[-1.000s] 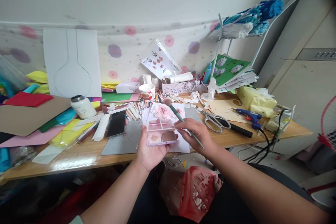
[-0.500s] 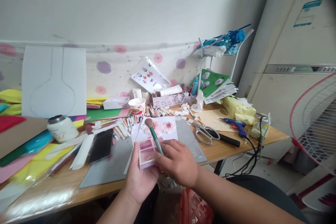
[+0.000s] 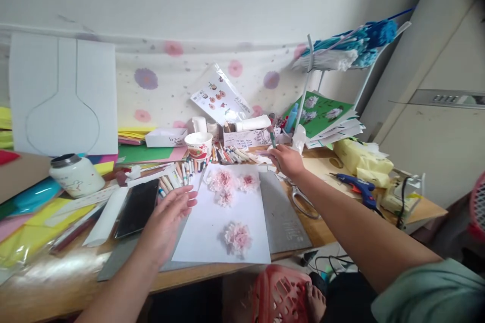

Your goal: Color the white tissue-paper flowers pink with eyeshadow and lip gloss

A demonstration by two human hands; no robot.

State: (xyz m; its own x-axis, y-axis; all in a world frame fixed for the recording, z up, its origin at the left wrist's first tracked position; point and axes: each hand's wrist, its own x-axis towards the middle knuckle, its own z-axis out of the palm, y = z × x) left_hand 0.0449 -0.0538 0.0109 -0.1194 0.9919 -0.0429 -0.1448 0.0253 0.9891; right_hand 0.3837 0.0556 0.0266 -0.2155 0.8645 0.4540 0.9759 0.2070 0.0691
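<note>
My left hand hovers open, palm down, with its fingertips at the left edge of a white sheet. Several pink paper flowers lie on that sheet. My right hand is stretched to the back of the table and grips a teal-handled brush, which points up beside a white cardboard box. A thin pinkish edge shows at this hand's fingers; I cannot tell what it is.
A grey cutting mat lies under the sheet. A black phone, loose markers, a paper cup and a white jar lie left. Scissors and a blue glue gun lie right. A red basket sits below.
The pink palette has left my left hand, which has opened over the sheet. My right hand has carried the brush from the palette to the back of the table.
</note>
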